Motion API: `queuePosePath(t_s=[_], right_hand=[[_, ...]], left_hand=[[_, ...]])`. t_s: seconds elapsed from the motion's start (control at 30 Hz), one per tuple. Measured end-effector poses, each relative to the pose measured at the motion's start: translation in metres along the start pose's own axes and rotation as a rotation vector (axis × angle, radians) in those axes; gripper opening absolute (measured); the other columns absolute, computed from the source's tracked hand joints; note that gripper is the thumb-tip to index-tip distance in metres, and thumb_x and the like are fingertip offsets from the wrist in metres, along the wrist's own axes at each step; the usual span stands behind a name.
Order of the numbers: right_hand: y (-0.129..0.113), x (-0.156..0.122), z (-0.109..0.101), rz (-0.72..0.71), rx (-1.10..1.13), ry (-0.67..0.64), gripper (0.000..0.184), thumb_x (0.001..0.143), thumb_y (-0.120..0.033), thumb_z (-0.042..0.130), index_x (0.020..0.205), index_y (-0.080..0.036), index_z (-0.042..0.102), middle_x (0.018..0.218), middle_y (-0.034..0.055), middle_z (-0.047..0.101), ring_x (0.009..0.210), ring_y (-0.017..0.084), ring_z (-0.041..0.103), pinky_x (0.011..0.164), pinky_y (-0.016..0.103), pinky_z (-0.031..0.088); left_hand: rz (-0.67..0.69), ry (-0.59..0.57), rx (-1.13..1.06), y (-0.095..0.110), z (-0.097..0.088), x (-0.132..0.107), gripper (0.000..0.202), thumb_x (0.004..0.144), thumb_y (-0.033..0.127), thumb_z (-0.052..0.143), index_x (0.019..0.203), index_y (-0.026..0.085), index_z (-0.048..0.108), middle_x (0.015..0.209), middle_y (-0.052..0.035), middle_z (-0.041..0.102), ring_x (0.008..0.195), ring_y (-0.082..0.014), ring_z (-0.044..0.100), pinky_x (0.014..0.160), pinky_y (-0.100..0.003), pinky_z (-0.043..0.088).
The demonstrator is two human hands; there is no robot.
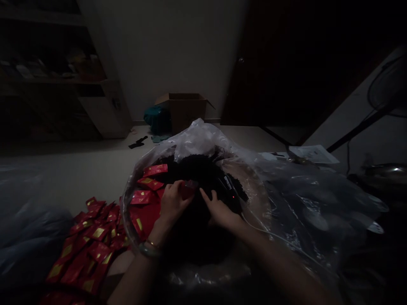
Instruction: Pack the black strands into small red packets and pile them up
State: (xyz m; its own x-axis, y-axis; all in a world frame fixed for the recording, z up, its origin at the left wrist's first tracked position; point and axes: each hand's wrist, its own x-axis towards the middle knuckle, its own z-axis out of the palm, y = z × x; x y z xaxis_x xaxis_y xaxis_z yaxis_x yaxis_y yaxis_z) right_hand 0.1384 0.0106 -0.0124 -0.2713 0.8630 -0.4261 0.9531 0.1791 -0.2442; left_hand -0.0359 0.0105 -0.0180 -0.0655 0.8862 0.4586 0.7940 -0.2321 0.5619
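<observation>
Left hand (173, 202) pinches a small purplish piece (191, 184) over the black fuzzy mass (197, 169) inside the clear plastic bag (197, 135). Right hand (220, 212) lies loose-fingered on that mass, gripping nothing. Red packets (95, 237) piled just left.

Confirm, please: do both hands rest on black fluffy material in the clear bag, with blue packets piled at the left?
Not quite: the head view shows the packets are red with gold labels, not blue. The left hand and right hand do rest on the black fluffy material in the clear bag.
</observation>
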Motion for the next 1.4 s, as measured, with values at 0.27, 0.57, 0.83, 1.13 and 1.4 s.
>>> queuePosePath(t_s=[0.27, 0.57, 0.83, 1.13, 1.4], right_hand=[[0.010, 0.014, -0.009, -0.153, 0.456, 0.358, 0.107, 0.067, -0.030, 0.075, 0.148, -0.032, 0.006, 0.146, 0.0172, 0.016, 0.121, 0.031, 0.051, 0.097, 0.043, 0.043], [0.022, -0.026, 0.011, -0.011, 0.034, -0.131, 0.142, 0.043, -0.025, 0.089, 0.149, -0.030, -0.005, 0.148, 0.0283, 0.017, 0.119, 0.046, 0.050, 0.093, 0.048, 0.042], [0.014, -0.018, 0.052, -0.051, 0.310, 0.192, 0.120, 0.059, -0.008, 0.071, 0.148, -0.032, -0.005, 0.147, 0.0191, 0.009, 0.126, 0.033, 0.045, 0.099, 0.042, 0.041], [-0.004, 0.050, 0.000, -0.133, 0.408, 0.488, 0.081, 0.067, -0.013, 0.063, 0.141, -0.028, 0.033, 0.135, 0.0095, 0.031, 0.114, 0.022, 0.051, 0.098, 0.036, 0.043], [-0.017, 0.044, -0.023, -0.097, 0.108, 0.234, 0.088, 0.068, -0.031, 0.074, 0.144, -0.024, 0.030, 0.151, 0.0184, 0.019, 0.131, 0.040, 0.029, 0.098, 0.052, 0.038]], left_hand=[[-0.017, 0.023, -0.011, -0.002, 0.002, 0.001, 0.040, 0.066, 0.028, 0.075, 0.102, 0.022, 0.058, 0.088, -0.0029, 0.064, 0.080, -0.0215, 0.057, 0.068, -0.031, 0.047], [-0.037, 0.034, -0.025, -0.004, -0.001, 0.003, 0.043, 0.068, 0.031, 0.075, 0.105, 0.020, 0.057, 0.088, -0.0043, 0.063, 0.080, -0.0220, 0.058, 0.069, -0.033, 0.049], [-0.053, 0.061, -0.037, -0.004, 0.000, 0.004, 0.043, 0.069, 0.033, 0.074, 0.106, 0.019, 0.056, 0.090, -0.0054, 0.064, 0.083, -0.0231, 0.058, 0.072, -0.034, 0.049], [-0.042, 0.079, -0.041, -0.005, 0.000, 0.005, 0.040, 0.068, 0.031, 0.072, 0.104, 0.021, 0.057, 0.088, -0.0049, 0.064, 0.082, -0.0236, 0.059, 0.072, -0.035, 0.050], [-0.069, 0.098, -0.023, -0.007, -0.002, 0.007, 0.040, 0.070, 0.033, 0.072, 0.104, 0.020, 0.057, 0.087, -0.0054, 0.064, 0.082, -0.0238, 0.059, 0.070, -0.034, 0.048]])
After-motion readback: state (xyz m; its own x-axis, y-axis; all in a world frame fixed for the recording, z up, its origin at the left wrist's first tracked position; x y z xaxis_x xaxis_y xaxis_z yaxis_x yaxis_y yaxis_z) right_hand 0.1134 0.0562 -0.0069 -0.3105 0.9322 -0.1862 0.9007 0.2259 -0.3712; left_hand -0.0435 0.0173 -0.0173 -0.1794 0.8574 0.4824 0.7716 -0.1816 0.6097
